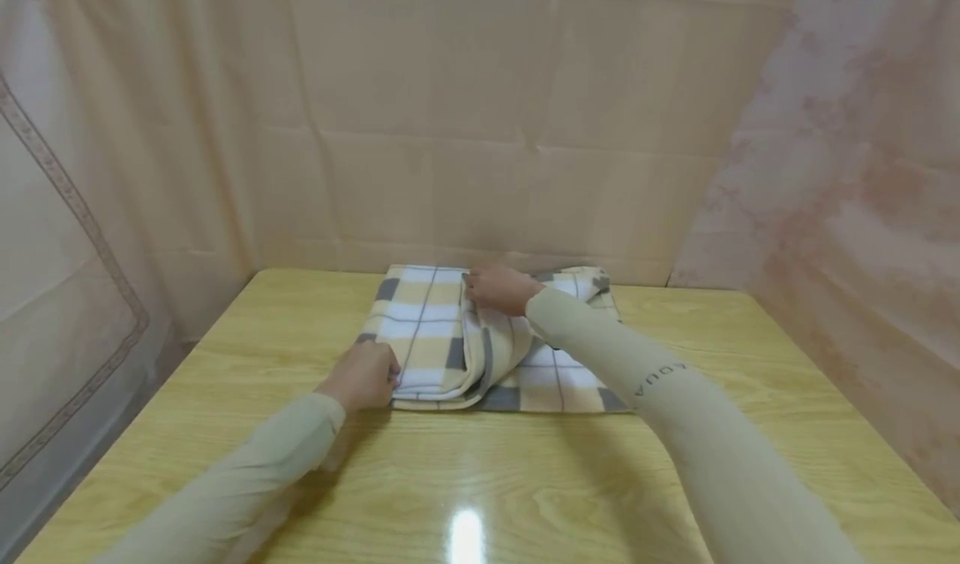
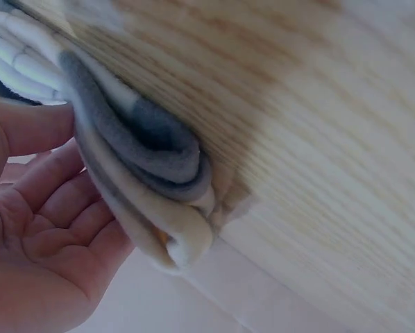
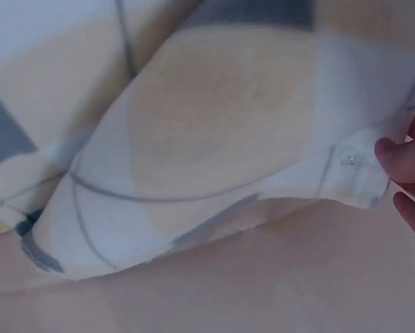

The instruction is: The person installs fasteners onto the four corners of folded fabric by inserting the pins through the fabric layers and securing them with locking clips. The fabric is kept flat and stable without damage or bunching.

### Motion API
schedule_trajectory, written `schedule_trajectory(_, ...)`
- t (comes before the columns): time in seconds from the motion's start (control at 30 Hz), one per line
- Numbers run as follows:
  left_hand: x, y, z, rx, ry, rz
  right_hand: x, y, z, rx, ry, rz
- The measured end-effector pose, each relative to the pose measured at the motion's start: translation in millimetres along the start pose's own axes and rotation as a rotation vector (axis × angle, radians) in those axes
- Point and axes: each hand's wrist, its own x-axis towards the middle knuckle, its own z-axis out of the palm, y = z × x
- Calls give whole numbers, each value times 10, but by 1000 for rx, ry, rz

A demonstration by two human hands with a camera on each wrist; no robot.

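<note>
A plaid fleece cloth point(image 1: 423, 331) in white, cream and grey lies in folded layers toward the back of the table. My left hand point(image 1: 362, 374) grips its near left corner; in the left wrist view the thumb lies over the stacked layers point(image 2: 145, 152) and the fingers are beneath. At the far middle, my right hand point(image 1: 501, 289) pinches the edge of a raised flap point(image 1: 501, 343) that curves over the right part. The right wrist view shows thumb and fingers point(image 3: 402, 163) at the edge, beside a small clear button point(image 3: 348, 158).
The wooden table point(image 1: 480, 472) extends in front of the cloth and to both sides. A beige curtain point(image 1: 480, 131) hangs behind its back edge. Patterned drapes hang at the left point(image 1: 60, 314) and right point(image 1: 847, 172).
</note>
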Motion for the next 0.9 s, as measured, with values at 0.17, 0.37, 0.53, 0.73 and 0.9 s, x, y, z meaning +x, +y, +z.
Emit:
schedule_trajectory(0.17, 21, 39, 1, 1, 1, -2, -171, 45, -22, -74, 7, 26)
schedule_trajectory(0.37, 81, 134, 13, 3, -26, -3, -669, 209, -117, 141, -4, 129)
schedule_trajectory(0.53, 97, 153, 33, 30, -18, 6, -1164, 226, -303, 329, -20, 188)
schedule_trajectory(0.73, 118, 135, 16, 47, -3, 52, -1638, 62, -548, 435, -210, 241)
schedule_trajectory(0.9, 104, 100, -16, 32, 2, 81, -1890, -56, -547, 555, -288, 222)
